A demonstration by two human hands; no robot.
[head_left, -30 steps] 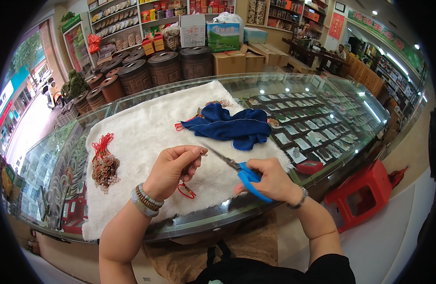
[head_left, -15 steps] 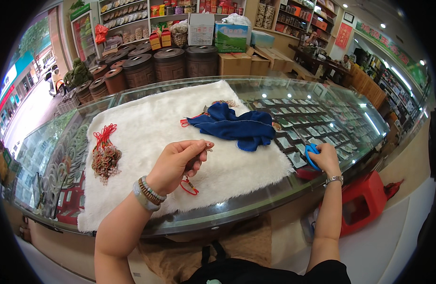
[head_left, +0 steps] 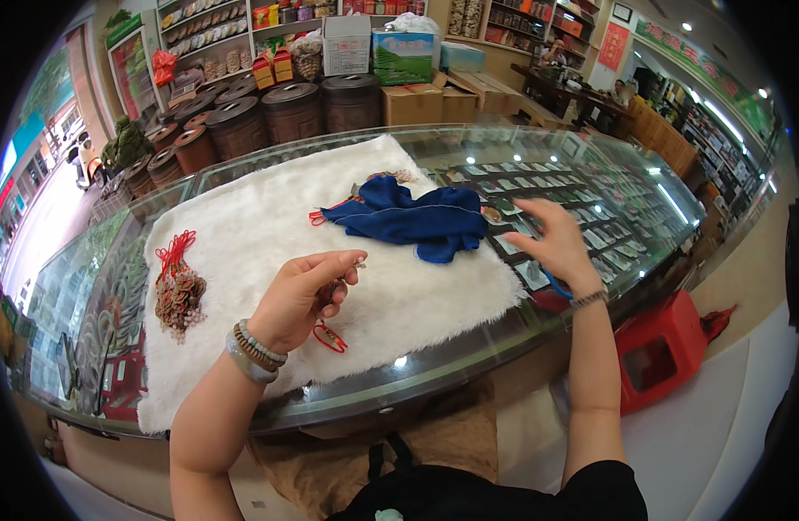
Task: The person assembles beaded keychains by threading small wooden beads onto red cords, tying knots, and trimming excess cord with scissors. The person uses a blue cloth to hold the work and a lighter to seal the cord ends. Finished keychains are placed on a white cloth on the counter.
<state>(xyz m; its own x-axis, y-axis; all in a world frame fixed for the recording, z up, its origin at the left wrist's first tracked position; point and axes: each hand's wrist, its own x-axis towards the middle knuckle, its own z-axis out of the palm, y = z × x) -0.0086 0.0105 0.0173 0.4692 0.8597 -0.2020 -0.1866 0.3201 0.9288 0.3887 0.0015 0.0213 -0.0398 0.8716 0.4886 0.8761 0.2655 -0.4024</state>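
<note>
My left hand (head_left: 302, 293) pinches a small charm whose red cord (head_left: 330, 337) hangs below it, over the near part of a white furry mat (head_left: 269, 217). My right hand (head_left: 551, 241) hovers with spread fingers and nothing in it above the glass counter (head_left: 590, 187), just right of the mat. Under its wrist a bit of the blue scissors (head_left: 555, 284) shows, lying on the glass. A crumpled blue cloth (head_left: 408, 221) lies on the mat between the hands and farther back, with red cords at its left edge.
A heap of coin charms on red cords (head_left: 178, 291) lies at the mat's left side. A red plastic stool (head_left: 668, 347) stands on the floor to the right. Dark round jars (head_left: 291, 108) and cardboard boxes (head_left: 412, 102) line up behind the counter.
My right hand carried the blue scissors from the cord to the right, set them on the glass and now lifts off them, open. My left hand keeps its hold.
</note>
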